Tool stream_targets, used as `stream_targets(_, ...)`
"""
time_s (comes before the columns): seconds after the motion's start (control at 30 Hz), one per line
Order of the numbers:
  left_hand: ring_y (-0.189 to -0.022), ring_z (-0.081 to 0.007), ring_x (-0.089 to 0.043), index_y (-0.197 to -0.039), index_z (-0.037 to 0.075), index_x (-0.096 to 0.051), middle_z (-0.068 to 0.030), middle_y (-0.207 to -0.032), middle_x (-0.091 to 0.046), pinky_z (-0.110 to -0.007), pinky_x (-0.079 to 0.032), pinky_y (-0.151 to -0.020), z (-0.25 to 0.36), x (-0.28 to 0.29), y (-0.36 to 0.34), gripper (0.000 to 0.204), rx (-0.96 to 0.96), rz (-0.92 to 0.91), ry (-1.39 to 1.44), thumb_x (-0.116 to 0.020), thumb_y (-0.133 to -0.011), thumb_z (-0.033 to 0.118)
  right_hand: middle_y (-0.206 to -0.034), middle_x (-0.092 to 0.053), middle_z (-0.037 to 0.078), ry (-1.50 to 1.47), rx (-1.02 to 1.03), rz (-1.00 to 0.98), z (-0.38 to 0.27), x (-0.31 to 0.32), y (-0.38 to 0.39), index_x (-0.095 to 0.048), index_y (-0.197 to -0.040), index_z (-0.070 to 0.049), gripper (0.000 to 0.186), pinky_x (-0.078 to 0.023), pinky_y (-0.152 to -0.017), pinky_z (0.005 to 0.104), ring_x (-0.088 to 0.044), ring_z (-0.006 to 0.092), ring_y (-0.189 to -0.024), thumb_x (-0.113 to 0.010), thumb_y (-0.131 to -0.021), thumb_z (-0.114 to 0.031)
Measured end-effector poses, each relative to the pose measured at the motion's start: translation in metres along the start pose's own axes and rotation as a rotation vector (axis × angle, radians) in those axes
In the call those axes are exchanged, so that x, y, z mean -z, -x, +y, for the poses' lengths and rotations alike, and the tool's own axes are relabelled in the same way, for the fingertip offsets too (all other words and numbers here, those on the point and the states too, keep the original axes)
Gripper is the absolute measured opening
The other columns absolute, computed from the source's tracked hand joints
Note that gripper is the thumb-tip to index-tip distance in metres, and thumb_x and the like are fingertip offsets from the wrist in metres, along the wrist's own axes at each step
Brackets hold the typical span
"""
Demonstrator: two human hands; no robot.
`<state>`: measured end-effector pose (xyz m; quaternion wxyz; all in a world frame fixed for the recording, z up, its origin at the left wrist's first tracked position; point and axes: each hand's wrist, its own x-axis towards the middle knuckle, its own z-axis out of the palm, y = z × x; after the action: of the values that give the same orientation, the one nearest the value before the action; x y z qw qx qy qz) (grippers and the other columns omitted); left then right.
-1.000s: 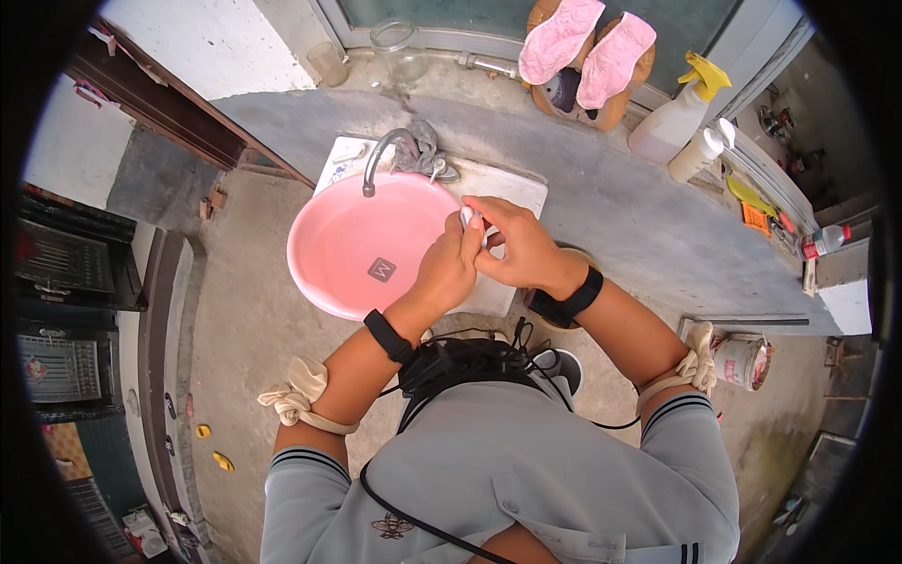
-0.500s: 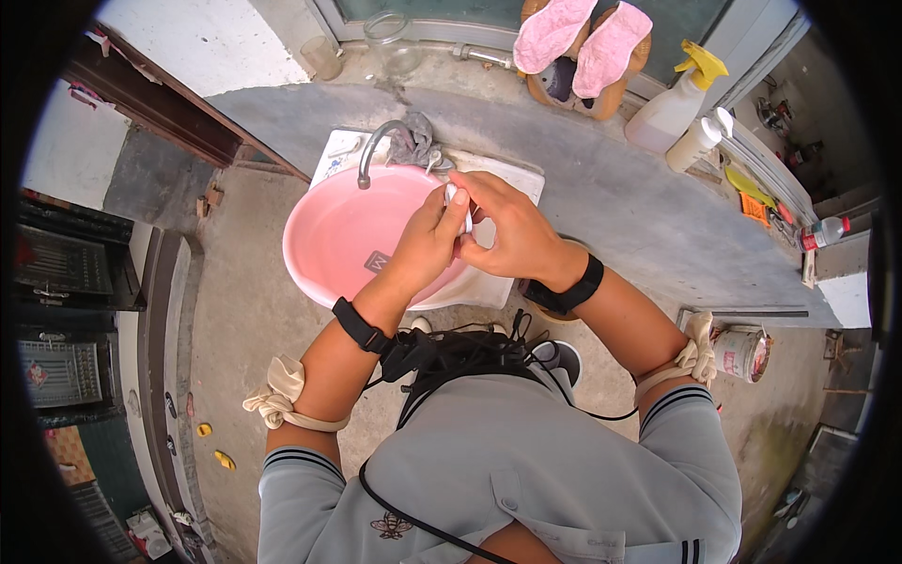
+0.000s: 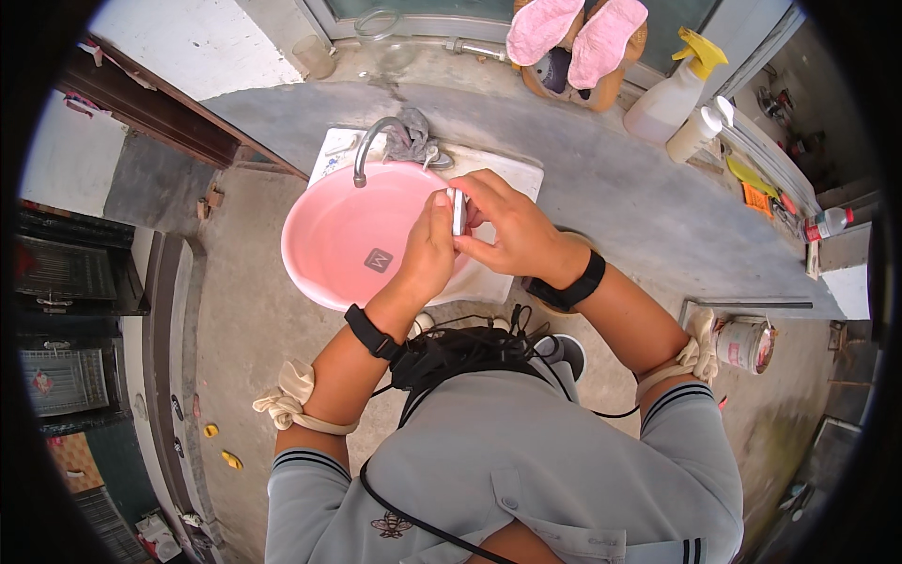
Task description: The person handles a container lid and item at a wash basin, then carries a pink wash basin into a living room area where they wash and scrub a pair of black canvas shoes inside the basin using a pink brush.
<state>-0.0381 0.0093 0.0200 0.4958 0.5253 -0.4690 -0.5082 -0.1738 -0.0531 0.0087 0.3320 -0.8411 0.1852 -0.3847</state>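
Above the right rim of a pink basin [image 3: 299, 235], I hold a small flat white object [image 3: 458, 213] with a grey edge; its kind is not clear. My left hand [image 3: 430, 246] closes on its left side, the thumb near its top. From the other side, my right hand [image 3: 515, 226] pinches it with thumb and fingers. The basin rests in a white sink [image 3: 519, 179], under a curved metal tap [image 3: 361, 162]. A grey cloth [image 3: 408, 141] lies bunched behind the tap.
Along the ledge stand a glass jar [image 3: 398, 58], shoes with pink insoles [image 3: 609, 42], a spray bottle [image 3: 665, 111] with a yellow head and a white bottle [image 3: 693, 137]. A bottle with a red cap [image 3: 825, 226] lies farther right. A bucket [image 3: 744, 346] stands at right.
The white object has turned in my fingers, so more of its flat side and grey edge shows. Both hands stay in nearly the same place.
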Motion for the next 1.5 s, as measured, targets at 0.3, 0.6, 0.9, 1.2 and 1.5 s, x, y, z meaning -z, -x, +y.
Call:
stream_targets(0.3,-0.074,-0.0103,-0.050,-0.111,-0.002,-0.047,-0.0071,-0.092,-0.056,-0.025,-0.044,-0.064,-0.009,0.004,-0.003,0.051,0.080,-0.068,0.006,-0.022,-0.100,0.040,-0.104,-0.051,0.012,-0.043,-0.030,-0.065,-0.001,0.011,0.001,-0.045,-0.122,0.001,0.058,-0.050,-0.068,0.0300,-0.060,0.0188,-0.074,-0.070,-0.070,-0.006)
stream_targets(0.6,-0.096,-0.0161,-0.054,-0.126,0.001,-0.030,-0.0129,-0.110,-0.053,-0.030,-0.048,-0.078,-0.009,0.005,-0.016,0.043,-0.031,-0.060,0.199,-0.032,-0.100,0.035,-0.119,-0.050,0.012,-0.379,-0.187,0.142,0.007,-0.002,0.005,-0.044,-0.128,-0.001,0.046,-0.046,-0.087,0.0306,-0.054,0.0204,-0.104,-0.060,-0.085,-0.009)
stream_targets(0.9,-0.111,-0.0222,-0.050,-0.127,0.005,-0.033,-0.0130,-0.123,-0.046,-0.041,-0.040,-0.099,-0.013,0.006,-0.013,0.037,-0.001,-0.080,0.244,-0.040,-0.099,0.026,-0.120,-0.050,0.013,-0.308,-0.282,0.120,0.011,-0.005,0.007,-0.050,-0.121,0.002,0.034,-0.045,-0.089,0.0311,-0.052,0.0203,-0.107,-0.054,-0.091,-0.015)
stream_targets(1.2,-0.114,-0.0188,-0.047,-0.128,0.004,-0.035,-0.0101,-0.123,-0.046,-0.036,-0.039,-0.098,-0.004,0.006,-0.012,0.038,-0.102,-0.016,0.296,-0.050,-0.094,0.013,-0.114,-0.052,0.010,-0.342,-0.391,0.248,0.012,-0.011,0.014,-0.046,-0.123,0.001,0.039,-0.044,-0.090,0.0308,-0.050,0.0175,-0.108,-0.057,-0.090,-0.017)
stream_targets(1.5,-0.111,-0.0164,-0.049,-0.128,0.002,-0.041,-0.0094,-0.116,-0.053,-0.031,-0.040,-0.094,0.023,0.020,-0.010,0.046,-0.131,-0.170,0.102,-0.059,-0.086,0.002,-0.113,-0.054,0.006,-0.569,-0.372,0.171,0.010,0.005,0.014,-0.050,-0.119,0.000,0.041,-0.047,-0.083,0.0273,-0.053,0.0121,-0.100,-0.066,-0.082,-0.008)
